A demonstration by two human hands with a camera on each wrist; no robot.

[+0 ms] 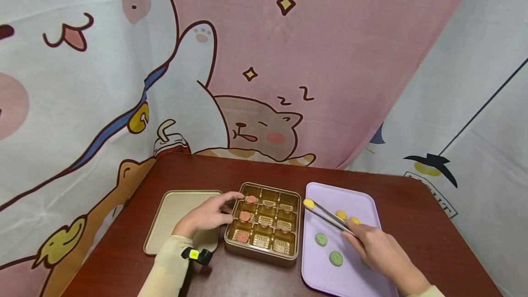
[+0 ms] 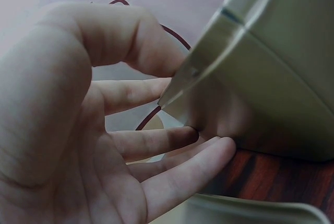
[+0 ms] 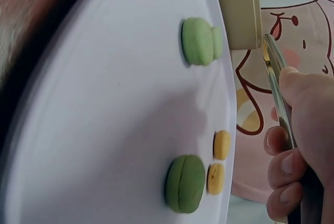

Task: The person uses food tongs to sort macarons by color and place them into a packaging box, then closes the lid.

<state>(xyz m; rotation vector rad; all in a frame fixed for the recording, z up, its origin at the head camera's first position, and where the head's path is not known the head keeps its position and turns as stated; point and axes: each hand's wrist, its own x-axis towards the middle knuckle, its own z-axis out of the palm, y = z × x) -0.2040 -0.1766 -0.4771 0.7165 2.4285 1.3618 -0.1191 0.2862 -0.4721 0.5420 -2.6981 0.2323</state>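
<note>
My right hand (image 1: 381,251) grips metal tongs (image 1: 330,219) whose tips pinch a yellow macaron (image 1: 308,203). The macaron is held up between the lilac tray and the right edge of a gold tin (image 1: 264,256). A nine-compartment insert lines that tin, with a pink macaron (image 1: 244,216) in each compartment of its left column; the middle and right columns hold nothing. At the tin's left side is my left hand (image 1: 206,217), fingers spread and fingertips against the wall (image 2: 245,98), without wrapping round it.
Right of the tin lies the lilac tray (image 1: 313,265), bearing yellow macarons (image 3: 222,144) and green macarons (image 3: 185,184); my right hand partly covers one green one. A flat gold lid (image 1: 165,223) lies on the left. Behind the brown table (image 1: 198,168) hangs a cartoon cat curtain (image 1: 330,58).
</note>
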